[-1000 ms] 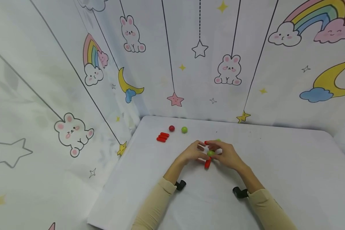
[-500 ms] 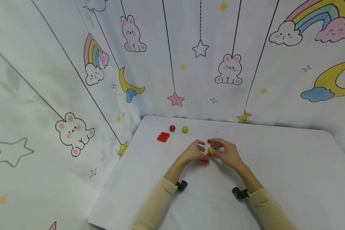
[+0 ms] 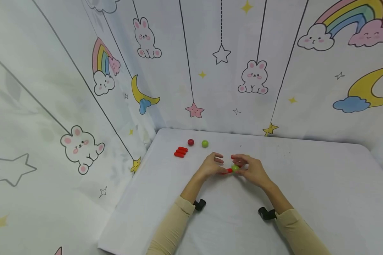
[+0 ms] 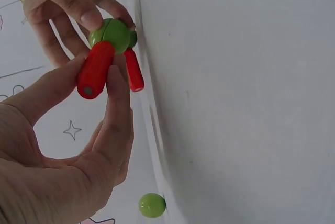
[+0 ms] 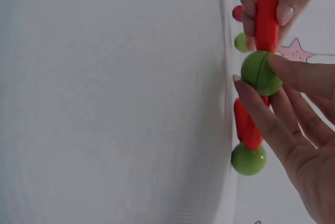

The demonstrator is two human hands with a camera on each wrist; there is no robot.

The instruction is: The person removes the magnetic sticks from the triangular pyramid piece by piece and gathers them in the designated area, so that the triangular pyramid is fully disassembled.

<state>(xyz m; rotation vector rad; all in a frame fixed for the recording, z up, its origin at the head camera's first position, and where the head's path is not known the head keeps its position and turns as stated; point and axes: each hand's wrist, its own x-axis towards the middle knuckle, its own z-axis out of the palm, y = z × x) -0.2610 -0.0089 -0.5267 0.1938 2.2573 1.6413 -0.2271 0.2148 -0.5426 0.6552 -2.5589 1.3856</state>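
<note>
Hands: both meet over the middle of the white table (image 3: 306, 198), fingertips almost touching, each working one small assembly of red rods and green balls.
Left hand (image 3: 210, 167): thumb and forefinger pinch 1 red rod (image 4: 95, 70) near its free end; the other fingers lie loosely curved behind it. The rod's far end butts against the green ball (image 4: 114, 34).
Right hand (image 3: 253, 171): thumb and fingertips curl round that same green ball (image 5: 260, 72), pinching it from 2 sides; the palm faces the left hand.
Assembly: in the right wrist view the pinched ball sits in the middle, 1 red rod runs from it toward 12 o'clock into the left hand's fingers, and a second red rod (image 5: 247, 123) runs toward 6 o'clock and ends on a second green ball (image 5: 248, 159). Whether that lower ball rests on the table I cannot tell.
Place: from the head camera the held ball (image 3: 235, 168) hangs just above the cloth, between the 2 hands, at the table's centre.
Loose pieces: at 11 o'clock from the hands lie 3 red rods (image 3: 180, 152) side by side; just beyond them sit a dark red ball (image 3: 190, 142) and a loose green ball (image 3: 205, 143), near each other but apart.
Sleeves: beige cuffs (image 3: 185, 209) on both forearms, a black wrist mount (image 3: 199, 204) at each.
Backdrop: cartoon curtain (image 3: 83, 106) with rabbits, stars and rainbows behind and to the left.
</note>
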